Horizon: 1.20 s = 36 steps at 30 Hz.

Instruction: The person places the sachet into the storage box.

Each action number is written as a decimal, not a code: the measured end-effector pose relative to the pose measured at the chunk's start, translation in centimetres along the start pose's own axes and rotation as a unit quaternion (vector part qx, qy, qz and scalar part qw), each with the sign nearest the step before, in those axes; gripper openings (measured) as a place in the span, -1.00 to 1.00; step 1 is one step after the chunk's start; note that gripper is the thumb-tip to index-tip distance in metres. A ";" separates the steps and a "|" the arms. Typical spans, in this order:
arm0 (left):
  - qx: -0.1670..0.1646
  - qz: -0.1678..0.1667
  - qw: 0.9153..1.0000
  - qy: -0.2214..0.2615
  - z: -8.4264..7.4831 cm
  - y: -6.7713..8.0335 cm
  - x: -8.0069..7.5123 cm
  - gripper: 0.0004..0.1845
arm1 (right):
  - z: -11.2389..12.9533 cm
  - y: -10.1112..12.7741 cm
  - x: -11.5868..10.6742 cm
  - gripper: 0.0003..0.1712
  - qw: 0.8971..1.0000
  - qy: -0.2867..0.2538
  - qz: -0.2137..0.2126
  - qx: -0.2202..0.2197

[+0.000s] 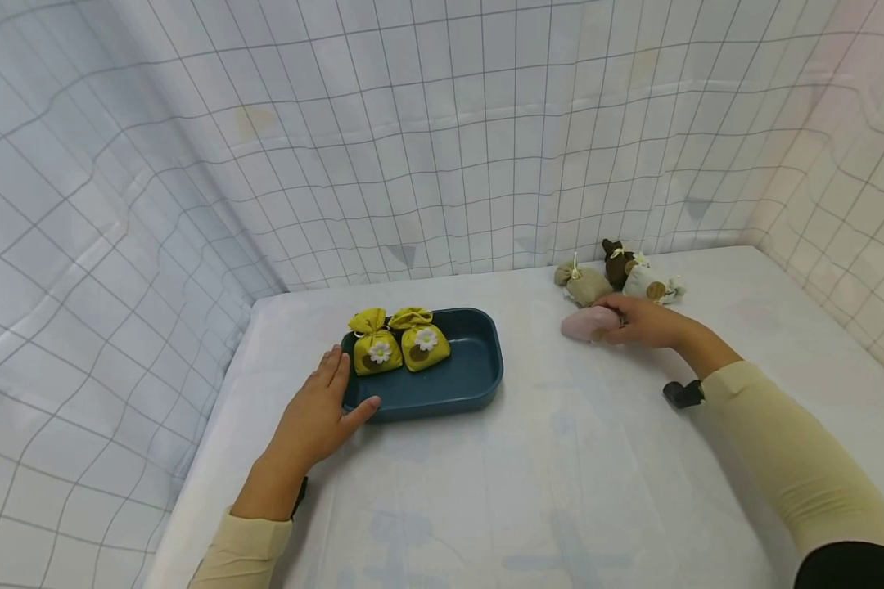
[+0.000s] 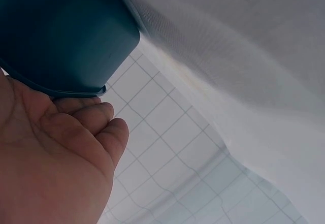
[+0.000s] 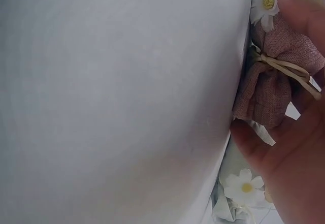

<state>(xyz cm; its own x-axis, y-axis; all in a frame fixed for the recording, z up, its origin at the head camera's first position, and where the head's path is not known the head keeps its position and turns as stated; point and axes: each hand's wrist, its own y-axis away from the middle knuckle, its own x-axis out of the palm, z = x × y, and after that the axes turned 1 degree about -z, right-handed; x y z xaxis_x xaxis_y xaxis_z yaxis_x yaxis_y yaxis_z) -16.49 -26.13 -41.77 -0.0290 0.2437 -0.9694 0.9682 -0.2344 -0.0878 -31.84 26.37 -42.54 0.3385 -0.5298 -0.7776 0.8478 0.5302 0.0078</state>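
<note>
Left hand (image 1: 315, 417): flat, fingers relaxed, resting against blue tray (image 1: 479, 372) corner. Right hand (image 1: 644, 321): grasping pink pouch (image 1: 585, 324) on table (image 1: 560, 491). Two yellow pouches (image 1: 398, 339) in tray.

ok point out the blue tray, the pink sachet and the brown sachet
blue tray (image 1: 479, 372), head view, bare right floor
pink sachet (image 1: 585, 324), head view, left part
brown sachet (image 1: 619, 263), head view, body

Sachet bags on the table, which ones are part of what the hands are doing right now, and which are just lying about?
In hand:
pink sachet, gripped by the right hand
blue tray, touched by the left hand
two yellow sachets in the tray

Lying about:
beige sachet
brown sachet
white sachet
</note>
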 end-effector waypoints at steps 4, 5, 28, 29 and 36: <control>0.000 -0.002 1.000 0.000 0.0 0.0 0.0 0.08 | 0.2 0.1 0.0 -0.45 1.000 0.010 -0.005 0.003; 0.000 -0.002 1.000 0.000 0.0 0.0 0.0 0.08 | 0.3 0.1 0.0 -0.46 1.000 0.011 -0.008 0.004; -0.007 0.001 1.000 0.008 0.1 0.1 0.2 0.08 | 1.9 -0.1 0.3 -0.67 0.994 0.001 -0.112 -0.005; -0.006 -0.001 1.000 0.007 0.1 0.1 0.2 0.08 | 2.1 -0.2 0.3 -0.68 0.993 -0.001 -0.114 -0.007; -0.007 0.002 1.000 0.008 0.0 0.1 0.2 0.09 | 3.6 -0.3 0.3 -0.64 0.992 -0.013 -0.125 -0.018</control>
<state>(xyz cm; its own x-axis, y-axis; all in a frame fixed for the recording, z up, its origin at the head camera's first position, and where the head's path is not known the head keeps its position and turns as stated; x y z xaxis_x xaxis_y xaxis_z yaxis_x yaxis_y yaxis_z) -16.41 -26.12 -41.92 -0.0217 0.2573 -0.9661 0.9714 -0.2230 -0.0813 -30.53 23.62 -40.49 0.1297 -0.6638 -0.7366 0.8919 0.4027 -0.2059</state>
